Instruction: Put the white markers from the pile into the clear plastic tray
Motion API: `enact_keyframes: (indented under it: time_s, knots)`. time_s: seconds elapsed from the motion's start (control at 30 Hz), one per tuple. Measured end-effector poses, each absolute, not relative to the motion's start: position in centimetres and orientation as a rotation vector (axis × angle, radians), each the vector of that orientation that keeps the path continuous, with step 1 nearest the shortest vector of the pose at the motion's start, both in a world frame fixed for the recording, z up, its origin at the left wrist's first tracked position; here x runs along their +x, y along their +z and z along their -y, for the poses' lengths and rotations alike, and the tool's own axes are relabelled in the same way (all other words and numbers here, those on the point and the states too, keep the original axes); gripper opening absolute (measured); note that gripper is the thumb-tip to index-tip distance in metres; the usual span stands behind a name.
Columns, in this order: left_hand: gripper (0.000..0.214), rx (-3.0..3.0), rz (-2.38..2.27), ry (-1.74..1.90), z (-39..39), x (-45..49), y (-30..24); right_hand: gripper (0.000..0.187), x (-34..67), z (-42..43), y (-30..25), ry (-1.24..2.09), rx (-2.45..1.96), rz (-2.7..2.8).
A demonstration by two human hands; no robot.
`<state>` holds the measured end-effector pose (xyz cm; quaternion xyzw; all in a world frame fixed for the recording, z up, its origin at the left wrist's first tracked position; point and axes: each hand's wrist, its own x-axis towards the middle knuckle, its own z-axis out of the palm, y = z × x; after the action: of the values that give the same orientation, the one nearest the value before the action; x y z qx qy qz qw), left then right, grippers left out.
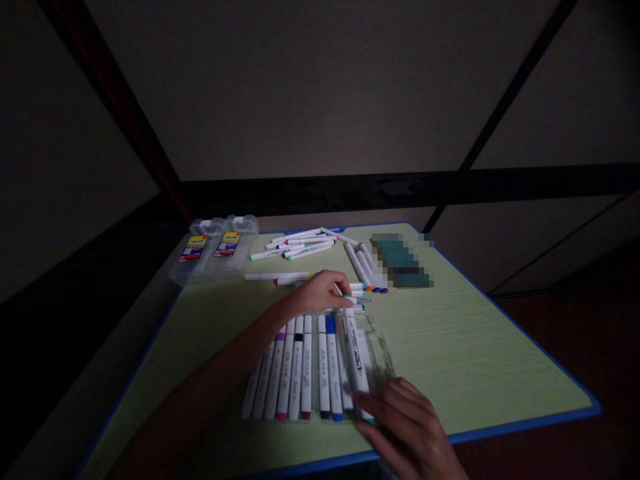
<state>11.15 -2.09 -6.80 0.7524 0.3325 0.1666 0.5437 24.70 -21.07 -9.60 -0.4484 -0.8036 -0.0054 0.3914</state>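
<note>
The person is working at a pale green desk [475,347] in very dim light. The left hand [323,291] is reaching across to about 12 o'clock of a row of markers [300,373] and is pinching the upper end of a white marker [355,353] between its fingertips. The right hand [407,423] is lying at 5 o'clock of the row with its fingers loosely spread, the tips resting on the lower end of the same marker and not closing round it. So the marker is sitting at the right edge of the row, touching its neighbours and held at both ends. A clear case [383,363] is showing just beside it at 3 o'clock; whether the row is lying inside it is hard to tell.

Farther off, at 12 o'clock on the desk, loose markers [300,243] are lying scattered, three more markers [365,267] are lying side by side at 1 o'clock, and two clear boxes [215,257] are standing at 11 o'clock.

The risks, as I judge them: the round barrel could be rolling out from under the light fingertip hold and knocking the packed row askew, and the left forearm, crossing low over the row, could be dragging markers out of line. The row's lower ends are lying near the desk's front edge, so a nudged marker could be sliding off. The gloom is making caps and colours easy to misjudge.
</note>
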Motion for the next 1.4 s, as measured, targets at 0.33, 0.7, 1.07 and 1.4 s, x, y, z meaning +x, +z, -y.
enact_keyframes:
  time_s: [0.33,0.7,1.07,1.4]
  knots:
    - [0.016,1.758,-0.803,0.395,1.9,10.7,-5.4,0.031,25.4,21.6,-11.0,0.003,-1.168,1.961]
    - [0.013,1.863,-0.795,0.264,1.1,9.3,-3.8,0.032,25.3,21.9,-11.0,0.025,-1.235,1.784]
    - [0.014,2.099,-0.62,0.07,0.8,7.0,-1.5,0.022,25.7,21.8,-11.3,0.159,-1.309,1.551]
    - [0.018,2.21,-0.525,-0.155,1.3,6.7,-1.0,0.017,25.9,21.6,-11.4,0.118,-1.332,1.536]
